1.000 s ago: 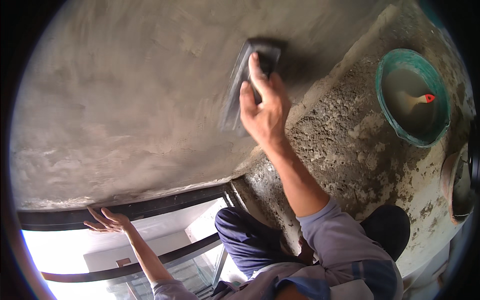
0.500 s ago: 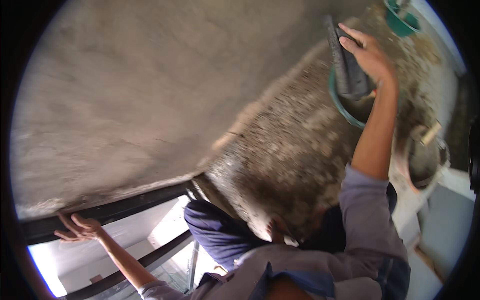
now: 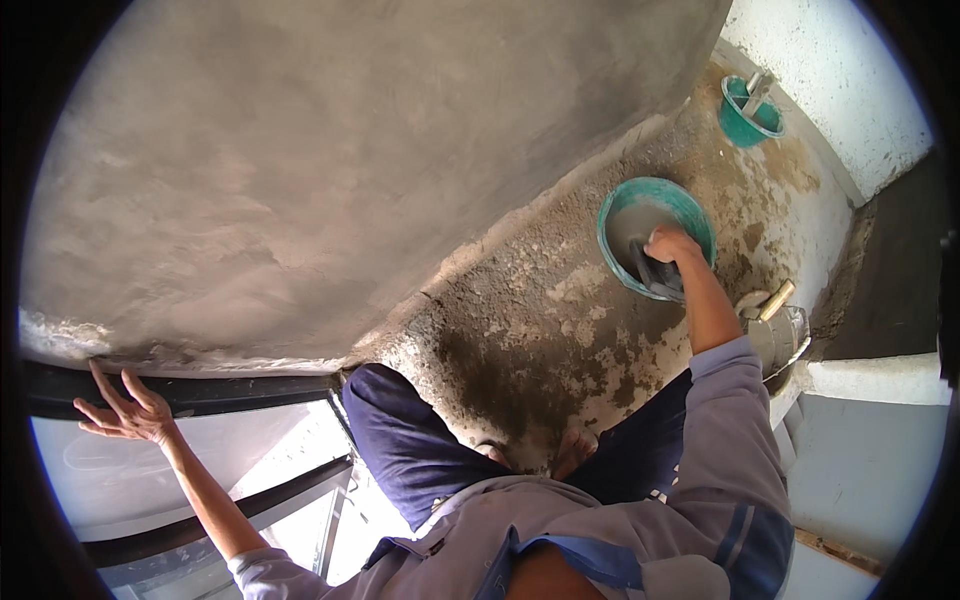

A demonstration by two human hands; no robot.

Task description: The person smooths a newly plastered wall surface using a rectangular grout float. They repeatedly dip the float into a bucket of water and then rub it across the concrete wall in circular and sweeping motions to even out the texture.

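My right hand (image 3: 671, 246) grips a dark plastering float (image 3: 655, 270) inside a round green bucket (image 3: 610, 205). Part of the float lies hidden under the hand and below the rim. Grey wet mix (image 3: 640, 215) fills the bottom of the bucket. Far to the left, my left hand (image 3: 137, 410) is spread with its fingers apart by the black frame (image 3: 240, 392) at the lower edge of the plastered wall (image 3: 330, 190). Its fingertips reach that frame, and nothing is held in it.
A smaller green bucket (image 3: 742, 128) with a tool in it stands at the far right. Nearer, a pale bucket (image 3: 782, 345) has a wooden-handled tool (image 3: 778, 299) across its rim. Rough, mortar-stained floor (image 3: 540, 310) runs along the wall; my knees are bent over it.
My right hand has brought the float down from beside the wall into the green bucket. My left hand stays spread by the black frame. The view has shifted.
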